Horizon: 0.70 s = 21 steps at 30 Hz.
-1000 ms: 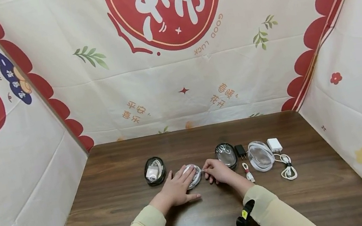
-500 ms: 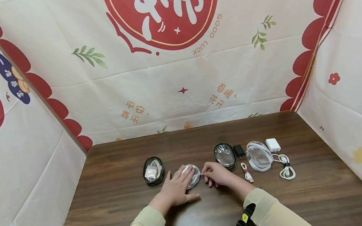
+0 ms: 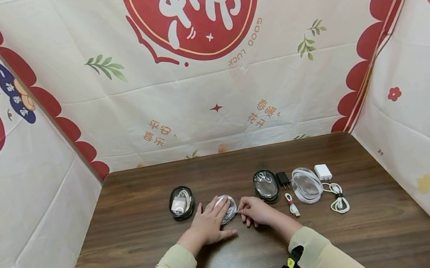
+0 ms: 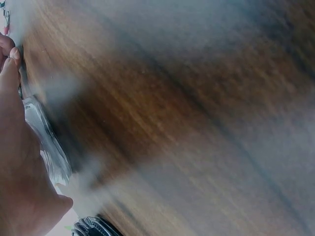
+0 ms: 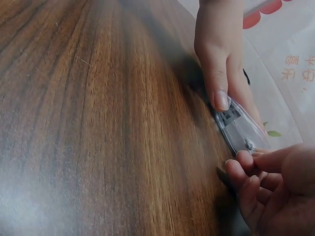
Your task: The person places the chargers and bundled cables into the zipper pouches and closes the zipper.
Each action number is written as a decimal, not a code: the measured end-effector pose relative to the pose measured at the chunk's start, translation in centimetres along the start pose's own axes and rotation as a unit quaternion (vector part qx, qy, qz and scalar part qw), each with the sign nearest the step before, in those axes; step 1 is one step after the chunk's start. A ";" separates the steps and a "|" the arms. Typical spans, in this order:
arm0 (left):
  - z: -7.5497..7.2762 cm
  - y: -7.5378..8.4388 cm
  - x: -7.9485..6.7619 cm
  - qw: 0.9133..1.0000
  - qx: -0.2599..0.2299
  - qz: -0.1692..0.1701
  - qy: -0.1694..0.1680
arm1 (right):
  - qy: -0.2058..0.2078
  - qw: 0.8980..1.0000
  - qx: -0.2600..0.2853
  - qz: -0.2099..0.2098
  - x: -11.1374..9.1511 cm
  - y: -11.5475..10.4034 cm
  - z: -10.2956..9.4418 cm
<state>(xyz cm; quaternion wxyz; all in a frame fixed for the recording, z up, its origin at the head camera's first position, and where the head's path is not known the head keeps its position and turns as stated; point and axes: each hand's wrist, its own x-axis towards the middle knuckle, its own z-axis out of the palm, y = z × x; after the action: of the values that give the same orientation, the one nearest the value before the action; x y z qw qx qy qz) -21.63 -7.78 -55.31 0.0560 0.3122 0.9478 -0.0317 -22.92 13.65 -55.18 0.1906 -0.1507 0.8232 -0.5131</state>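
My left hand [image 3: 209, 224] lies flat with spread fingers over a small clear oval pouch [image 3: 232, 210], pressing it to the table. At the pouch's right edge, my right hand [image 3: 255, 211] pinches the zipper pull, the thumb and fingertips hiding most of it. In the right wrist view a zipper slider [image 5: 249, 144] shows right at those fingertips, and a dark grey block [image 5: 229, 116] shows through the clear plastic beside the left thumb. The left wrist view catches the pouch's layered side [image 4: 49, 142] beneath the left hand.
Left of the hands sits a black-rimmed pouch [image 3: 181, 203] holding a white charger and cable. To the right lie another black-rimmed pouch [image 3: 266, 186], a black charger [image 3: 283, 179], a short white cable [image 3: 292, 205], a white-rimmed pouch [image 3: 307, 185], a white charger [image 3: 323, 172] and a coiled cable [image 3: 339, 198].
My right fingertips have moved a short way along the pouch's right edge toward me. The left hand stays in place on the pouch. The head view has shifted slightly.
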 end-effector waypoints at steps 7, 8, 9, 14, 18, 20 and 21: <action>-0.1 0.2 0.0 1.000 0.007 -0.006 -0.006 | -0.002 1.000 -0.006 0.007 -0.2 -0.2 0.5; -0.1 0.2 0.0 1.000 0.008 -0.008 -0.006 | -0.002 1.000 -0.006 0.008 -0.2 -0.2 0.6; -0.1 0.3 -0.1 1.000 0.008 -0.008 -0.006 | -0.001 1.000 -0.004 0.011 -0.3 -0.2 0.6; -0.3 0.5 -0.2 1.000 0.002 -0.011 -0.007 | 0.002 1.000 0.005 0.016 -0.7 -0.2 0.7; -0.3 0.6 -0.1 1.000 -0.006 -0.013 -0.009 | 0.026 0.999 0.008 0.021 -0.8 -0.1 0.6; -0.4 0.6 0.0 1.000 -0.006 -0.016 -0.011 | 0.040 0.999 0.007 0.024 -0.7 -0.1 0.5; -0.4 0.6 0.0 1.000 -0.006 -0.017 -0.011 | 0.044 0.999 0.007 0.022 -0.6 -0.1 0.5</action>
<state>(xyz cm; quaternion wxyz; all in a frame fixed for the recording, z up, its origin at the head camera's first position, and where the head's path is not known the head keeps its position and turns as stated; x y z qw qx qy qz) -21.30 -7.29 -54.95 0.0680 0.2953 0.9525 -0.0307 -22.14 13.50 -55.20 0.1667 -0.1085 0.8303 -0.5206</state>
